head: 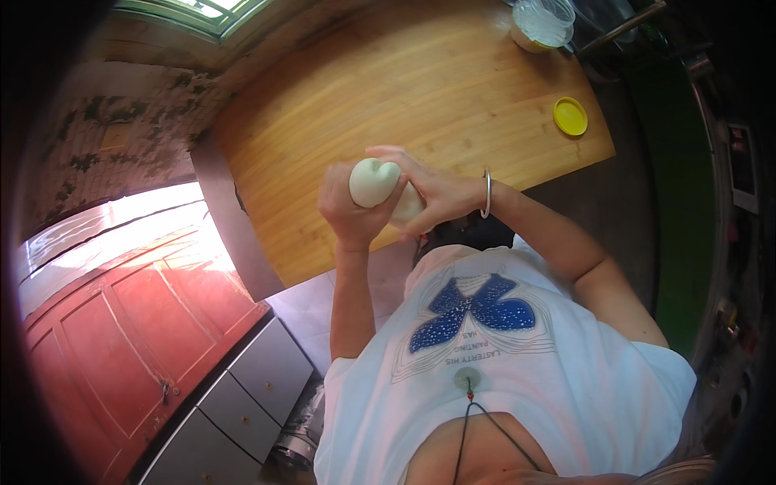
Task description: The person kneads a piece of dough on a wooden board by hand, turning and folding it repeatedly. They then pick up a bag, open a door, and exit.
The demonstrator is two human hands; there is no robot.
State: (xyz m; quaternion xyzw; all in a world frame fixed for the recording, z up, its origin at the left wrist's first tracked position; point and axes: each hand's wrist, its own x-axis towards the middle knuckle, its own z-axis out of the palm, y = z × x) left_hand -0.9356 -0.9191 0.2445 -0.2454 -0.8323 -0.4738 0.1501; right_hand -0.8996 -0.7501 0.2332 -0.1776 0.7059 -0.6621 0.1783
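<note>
Above the near part of a wooden board [388, 91], my two hands hold a smooth, pale lump of dough [371, 182]. My left hand [348, 212] grips it in a fist, and a rounded bulge with a crease comes out above the thumb. More of the dough shows between the hands. Cupped around this other part is my right hand [433, 188], its thumb and fingers spread over the dough. A silver bangle [486, 194] circles the right wrist. The fingers of my left hand are partly hidden.
A round yellow lid [570, 116] lies near the board's right edge. At the far right corner stands a clear plastic tub [541, 27] with whitish contents. Grey drawers [242, 418] and a red panelled door [121, 357] are at the lower left.
</note>
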